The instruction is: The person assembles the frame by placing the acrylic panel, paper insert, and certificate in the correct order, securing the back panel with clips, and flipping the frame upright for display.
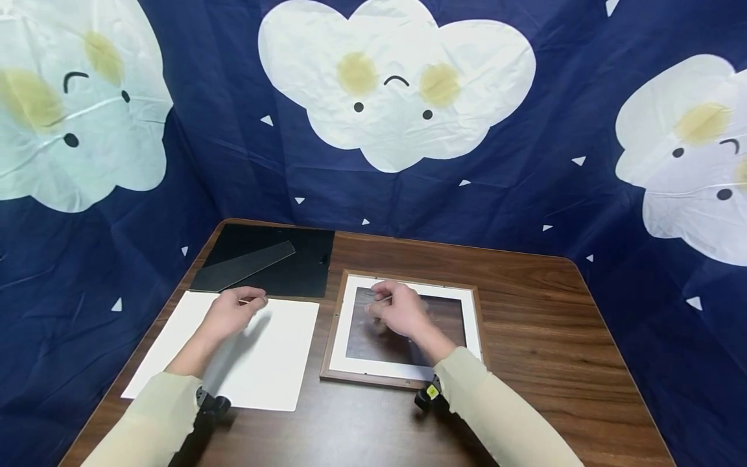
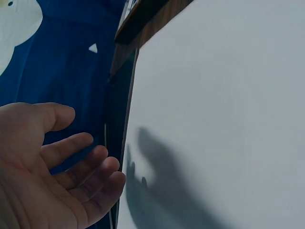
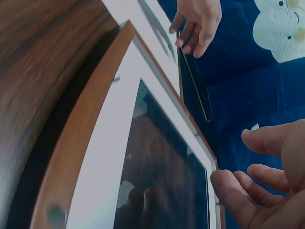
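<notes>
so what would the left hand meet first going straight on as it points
Probably the black board beyond the white sheet, though the left hand looks raised and might pass above it.

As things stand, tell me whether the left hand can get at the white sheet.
Probably yes: the left hand is empty and hovers over the white sheet, with nothing visible lying on top to block it.

Head view bright, wrist views dimmer. Soft shadow on left paper [image 1: 265, 360], reflections in right glass [image 3: 164, 176].
</notes>
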`<state>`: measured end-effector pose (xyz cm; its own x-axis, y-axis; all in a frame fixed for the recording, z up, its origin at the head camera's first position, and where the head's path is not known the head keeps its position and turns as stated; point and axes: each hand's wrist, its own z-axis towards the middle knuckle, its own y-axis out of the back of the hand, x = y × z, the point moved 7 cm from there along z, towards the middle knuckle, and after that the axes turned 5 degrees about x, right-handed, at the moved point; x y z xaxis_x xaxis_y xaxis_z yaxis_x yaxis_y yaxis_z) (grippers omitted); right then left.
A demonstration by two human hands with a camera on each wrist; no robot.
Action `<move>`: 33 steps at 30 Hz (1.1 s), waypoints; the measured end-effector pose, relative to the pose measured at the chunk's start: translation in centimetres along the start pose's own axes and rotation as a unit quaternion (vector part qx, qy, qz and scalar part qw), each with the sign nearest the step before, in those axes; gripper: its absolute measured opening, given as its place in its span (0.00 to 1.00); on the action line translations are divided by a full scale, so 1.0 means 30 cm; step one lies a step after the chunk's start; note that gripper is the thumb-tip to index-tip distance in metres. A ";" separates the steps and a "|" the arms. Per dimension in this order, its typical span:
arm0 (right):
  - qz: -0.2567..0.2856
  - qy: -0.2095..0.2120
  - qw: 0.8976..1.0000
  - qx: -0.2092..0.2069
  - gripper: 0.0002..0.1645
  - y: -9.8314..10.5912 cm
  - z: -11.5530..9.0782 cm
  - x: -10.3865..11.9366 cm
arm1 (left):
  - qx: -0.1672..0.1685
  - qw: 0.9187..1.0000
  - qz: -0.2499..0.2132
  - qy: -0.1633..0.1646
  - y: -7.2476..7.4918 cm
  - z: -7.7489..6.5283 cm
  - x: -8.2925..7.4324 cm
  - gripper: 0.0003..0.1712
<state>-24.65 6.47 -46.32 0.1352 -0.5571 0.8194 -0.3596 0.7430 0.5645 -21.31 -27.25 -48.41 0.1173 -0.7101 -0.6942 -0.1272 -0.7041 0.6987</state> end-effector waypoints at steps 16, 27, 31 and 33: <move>0.058 0.001 0.997 0.050 0.29 -0.178 0.045 0.079 | -0.018 0.998 0.040 0.047 0.107 -0.010 0.101 0.27; 0.015 0.017 0.998 0.062 0.27 -0.237 0.057 0.139 | -0.043 0.994 0.073 0.075 0.165 -0.019 0.150 0.28; 0.006 0.014 0.997 0.074 0.27 -0.260 0.057 0.164 | -0.058 0.992 0.092 0.064 0.177 -0.022 0.168 0.28; 0.007 0.008 0.997 0.080 0.28 -0.272 0.059 0.170 | -0.059 0.992 0.097 0.063 0.181 -0.021 0.177 0.28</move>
<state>-22.67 -3.10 -46.94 0.1433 -0.5408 0.8288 -0.5047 0.6805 0.5313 -20.77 -34.86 -48.19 0.2249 -0.8217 -0.5236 -0.0431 -0.5453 0.8372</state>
